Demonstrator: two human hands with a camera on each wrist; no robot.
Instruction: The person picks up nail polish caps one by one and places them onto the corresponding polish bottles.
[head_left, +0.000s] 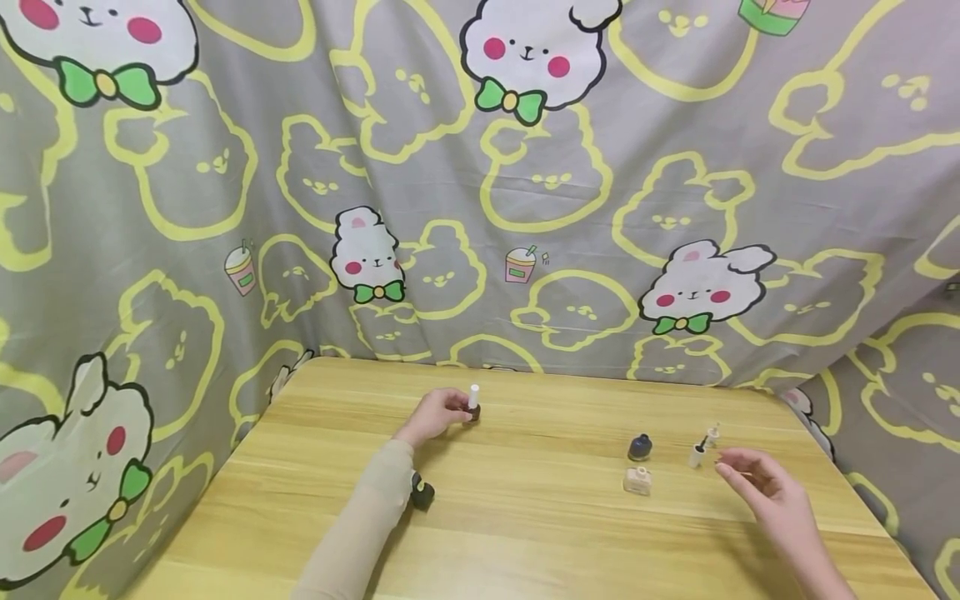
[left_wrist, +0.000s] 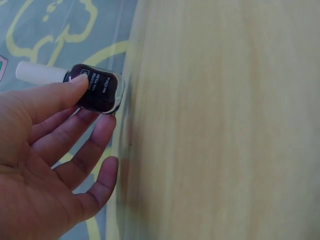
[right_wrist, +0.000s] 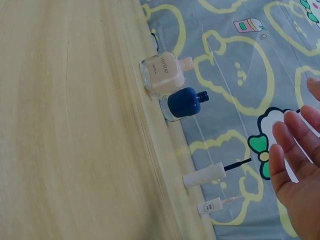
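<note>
On the bench (head_left: pixel 525 533), I see the left hand (head_left: pixel 441 411) pinching a dark bottle (left_wrist: pixel 100 92); the right hand (head_left: pixel 772 487), loosely spread, hovers near a black brush (right_wrist: pixel 214 173) and a pale brush (right_wrist: pixel 211 205).

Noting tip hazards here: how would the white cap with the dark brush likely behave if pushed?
The white cap would likely topple, standing tall on a narrow end. Its tubular shape suggests it could then roll, and its upturned dark brush might smear the table.
</note>
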